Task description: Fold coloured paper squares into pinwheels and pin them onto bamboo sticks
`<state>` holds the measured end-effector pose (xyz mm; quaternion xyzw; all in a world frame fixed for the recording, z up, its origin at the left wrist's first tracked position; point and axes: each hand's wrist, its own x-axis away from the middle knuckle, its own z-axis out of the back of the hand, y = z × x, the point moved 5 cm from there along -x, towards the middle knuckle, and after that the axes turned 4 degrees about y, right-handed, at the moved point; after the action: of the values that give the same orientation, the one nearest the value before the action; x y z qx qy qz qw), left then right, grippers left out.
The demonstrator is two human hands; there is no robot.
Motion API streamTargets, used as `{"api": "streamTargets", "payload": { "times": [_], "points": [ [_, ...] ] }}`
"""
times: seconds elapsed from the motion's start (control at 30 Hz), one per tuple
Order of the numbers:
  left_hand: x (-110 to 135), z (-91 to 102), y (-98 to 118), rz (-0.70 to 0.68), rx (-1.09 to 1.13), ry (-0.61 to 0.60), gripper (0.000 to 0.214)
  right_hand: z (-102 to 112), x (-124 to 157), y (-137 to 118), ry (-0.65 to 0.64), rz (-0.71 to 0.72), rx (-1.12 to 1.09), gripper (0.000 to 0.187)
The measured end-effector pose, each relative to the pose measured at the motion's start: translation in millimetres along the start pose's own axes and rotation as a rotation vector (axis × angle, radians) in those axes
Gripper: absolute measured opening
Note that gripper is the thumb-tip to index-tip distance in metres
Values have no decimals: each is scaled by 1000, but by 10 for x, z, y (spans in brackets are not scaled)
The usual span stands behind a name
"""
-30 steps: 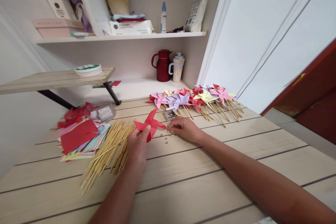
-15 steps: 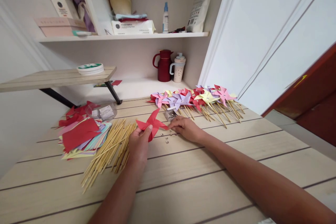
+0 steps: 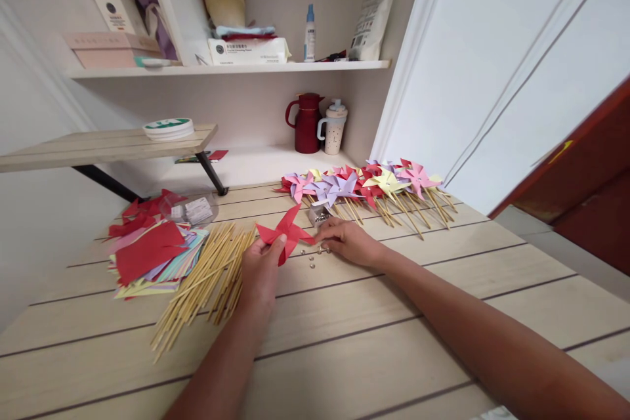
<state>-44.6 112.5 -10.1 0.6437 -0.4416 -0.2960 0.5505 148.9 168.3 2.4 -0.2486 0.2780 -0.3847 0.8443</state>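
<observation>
My left hand [image 3: 262, 269] is closed on a red paper pinwheel [image 3: 290, 231], the thumb pressing its middle from the front. The folded points of the paper spread out around the thumb. My right hand [image 3: 348, 241] is low over the table, just right of the pinwheel, with its fingers bent and fingertips together. Whatever lies between those fingertips is too small to make out. Several small metal pins [image 3: 312, 266] are scattered below and beside the right fingertips. Behind that hand stands a small clear box [image 3: 319, 215] of similar metal pieces, partly hidden.
Left of my left hand lie a bundle of thin wooden sticks [image 3: 197, 295] and a stack of coloured paper [image 3: 150, 254]. Pinwheels on sticks [image 3: 339, 189] lie at the back right. A small raised shelf [image 3: 108, 147] stands at the back left, near a red jug [image 3: 308, 125].
Hardly anything differs. My right fingertips have shifted slightly among the metal pins, while my left hand keeps the red pinwheel in the same place.
</observation>
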Motion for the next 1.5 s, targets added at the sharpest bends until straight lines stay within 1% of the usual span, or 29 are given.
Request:
{"api": "streamTargets", "payload": {
  "times": [0.17, 0.37, 0.53, 0.63, 0.73, 0.8, 1.0, 1.13, 1.27, 1.5],
  "points": [
    [-11, -10, -1, -5, -19, -8, 33, 16, 5, -24, -51, 40, -20, 30],
    [-3, -11, 13, -3, -19, -13, 33, 31, -12, -43, -54, 68, -34, 25],
    [6, -3, 16, -1, -25, -12, 32, 56, -15, 1, -48, 19, -29, 19],
    [4, 2, 7, 3, -28, -13, 33, 90, 6, 47, -47, -39, -39, 15],
    [5, 4, 1, 6, -25, -20, 34, 132, 42, 90, -53, -115, -43, 18],
    [5, 8, 1, 2, -27, -18, 34, 161, 65, 110, -53, -138, -44, 21],
    [3, 20, 3, 1, -30, -7, 33, 214, 107, 134, -85, -76, -51, 12],
    [6, 20, 7, -6, -58, -17, 33, 228, 110, 136, -45, -109, -12, 18],
    [2, 28, 10, -16, -53, -5, 31, 190, 98, 71, -23, -63, -14, 14],
    [4, 18, 21, -7, -53, 0, 31, 132, 93, 90, 20, -93, -55, 18]
  ]
}}
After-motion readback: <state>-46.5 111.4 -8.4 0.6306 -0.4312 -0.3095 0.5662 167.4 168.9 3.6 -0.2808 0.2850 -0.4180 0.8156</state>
